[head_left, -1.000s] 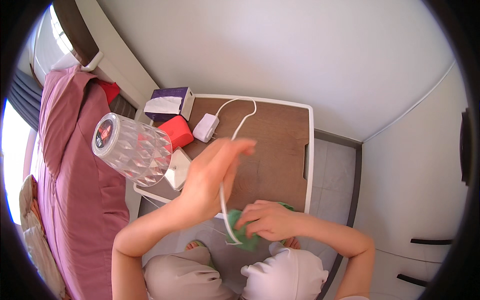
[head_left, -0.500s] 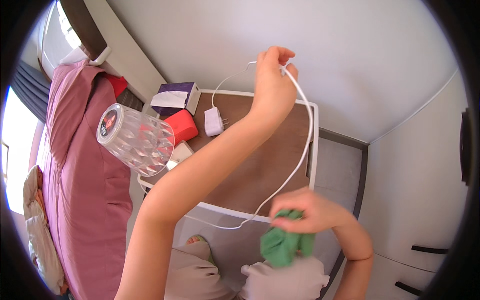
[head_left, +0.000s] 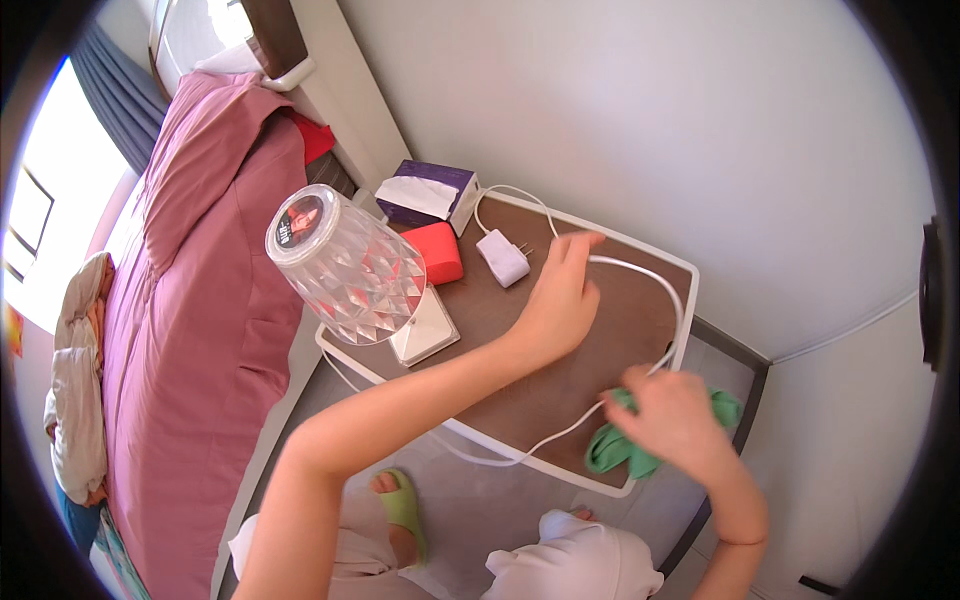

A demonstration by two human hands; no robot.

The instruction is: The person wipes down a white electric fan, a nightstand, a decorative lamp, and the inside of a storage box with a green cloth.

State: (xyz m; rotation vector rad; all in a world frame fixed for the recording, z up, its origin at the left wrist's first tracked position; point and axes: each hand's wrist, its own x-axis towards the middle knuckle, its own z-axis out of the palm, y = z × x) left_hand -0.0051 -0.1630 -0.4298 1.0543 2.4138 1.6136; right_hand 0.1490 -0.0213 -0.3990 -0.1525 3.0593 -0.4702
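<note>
My left hand is over the brown-topped bedside table, its fingers closed on a white charging cable. One end of the cable leads back toward a white plug adapter; the rest loops right, passes by my other hand and hangs over the front edge. My right hand presses a crumpled green cloth onto the table's right front corner. The cloth shows on both sides of that hand.
On the table's left stand a clear faceted lamp with a square white base, a red case and a purple tissue box. A bed with a pink cover lies left. The wall rises behind.
My left hand has come down from above the back edge with the cable, lowering its loop. The right hand has carried the green cloth from in front of the table onto its corner.
</note>
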